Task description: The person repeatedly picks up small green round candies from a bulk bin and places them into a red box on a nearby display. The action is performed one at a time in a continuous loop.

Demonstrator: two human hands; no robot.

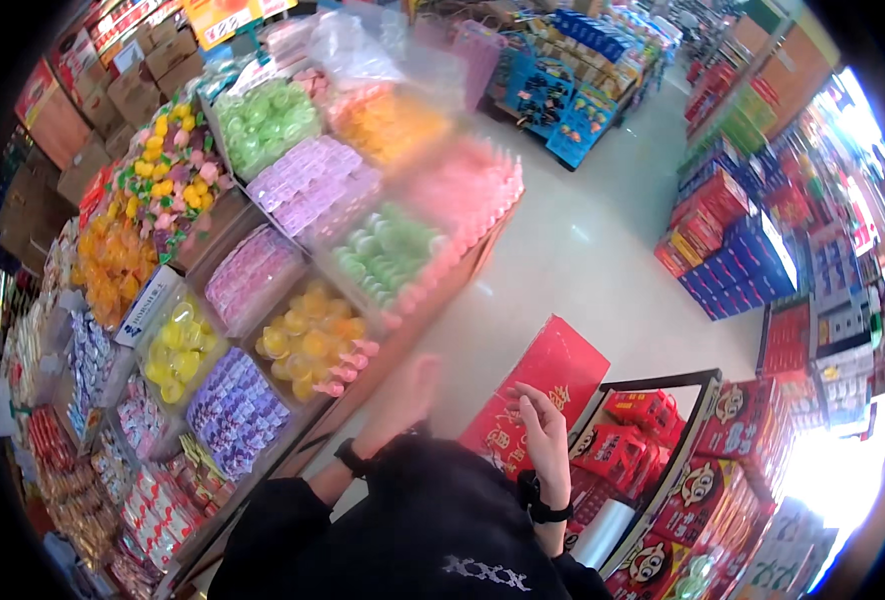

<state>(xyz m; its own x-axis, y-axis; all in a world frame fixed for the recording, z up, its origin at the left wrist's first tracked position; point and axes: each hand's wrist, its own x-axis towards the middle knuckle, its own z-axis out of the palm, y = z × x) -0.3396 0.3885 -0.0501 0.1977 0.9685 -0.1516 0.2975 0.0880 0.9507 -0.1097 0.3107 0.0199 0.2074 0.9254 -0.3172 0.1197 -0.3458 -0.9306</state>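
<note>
My left hand (409, 386) is blurred, held in front of the person's dark top beside the wooden edge of a candy display; nothing shows in it, but its fingers are unclear. My right hand (544, 427) is raised with curved, parted fingers and holds nothing, above a red cardboard panel (555, 352). Close to the left hand lie small pink packs (349, 367) and a bin of orange jelly cups (307, 337). Purple packets (240, 412) stand in rows nearby, with green cups (386, 251) farther along. Black bands circle both wrists.
At the right, an open-topped case (712, 382) holds red packages (622, 457) and a clear plastic roll (604, 532). Boxed goods (742, 262) are stacked beyond it. A blue-fronted display (581, 127) stands across the pale floor (562, 247). Yellow and pink wrapped sweets (169, 172) lie at the left.
</note>
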